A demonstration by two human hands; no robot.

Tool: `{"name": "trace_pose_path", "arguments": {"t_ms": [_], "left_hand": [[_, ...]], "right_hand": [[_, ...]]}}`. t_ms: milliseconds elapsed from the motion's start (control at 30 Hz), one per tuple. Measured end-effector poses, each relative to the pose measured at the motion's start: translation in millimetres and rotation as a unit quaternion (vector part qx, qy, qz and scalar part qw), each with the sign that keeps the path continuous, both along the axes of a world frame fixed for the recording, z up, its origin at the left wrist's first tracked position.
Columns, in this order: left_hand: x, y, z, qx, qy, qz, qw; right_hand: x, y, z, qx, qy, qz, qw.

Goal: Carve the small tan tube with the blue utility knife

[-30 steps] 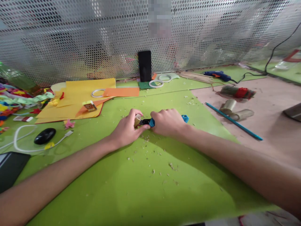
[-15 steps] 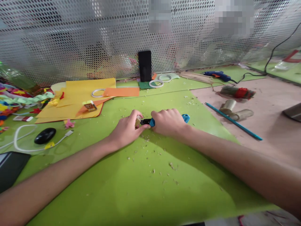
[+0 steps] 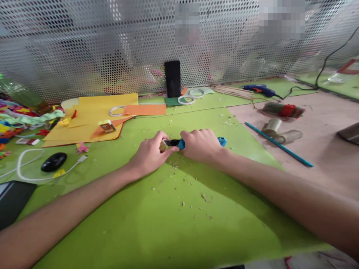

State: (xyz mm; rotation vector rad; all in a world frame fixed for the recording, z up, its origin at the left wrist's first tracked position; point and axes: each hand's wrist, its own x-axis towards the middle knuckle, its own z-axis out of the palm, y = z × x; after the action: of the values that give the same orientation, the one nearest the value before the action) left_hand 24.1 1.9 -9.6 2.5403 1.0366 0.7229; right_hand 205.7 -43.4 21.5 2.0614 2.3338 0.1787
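Hardly moved, your left hand [image 3: 150,154] pinches a small tan woody piece [image 3: 162,145], likely light, stiff: hold its back end; right fist [image 3: 201,145] wraps a blue-handled knife [image 3: 181,144]

The left forearm [image 3: 84,203] slants in from the near left to the left hand [image 3: 150,154], its thumb [image 3: 170,151] and fingers [image 3: 160,135] curled in a pinch. The right forearm [image 3: 286,190] comes from the near right; the right hand [image 3: 202,144], knuckles up, is fisted beside it.
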Motion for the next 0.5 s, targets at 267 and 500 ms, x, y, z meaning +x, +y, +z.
{"name": "trace_pose_path", "arguments": {"t_ms": [267, 500], "left_hand": [[0.2, -3.4, 3.2, -0.052, -0.035, -0.002, 0.998], [-0.8, -1.5, 1.5, -0.049, -0.028, -0.016, 0.998]], "right_hand": [[0.8, -0.4, 1.0, -0.025, 0.005, 0.022, 0.999], [0.1, -1.9, 0.3, -0.024, 0.0, 0.024, 0.999]]}}
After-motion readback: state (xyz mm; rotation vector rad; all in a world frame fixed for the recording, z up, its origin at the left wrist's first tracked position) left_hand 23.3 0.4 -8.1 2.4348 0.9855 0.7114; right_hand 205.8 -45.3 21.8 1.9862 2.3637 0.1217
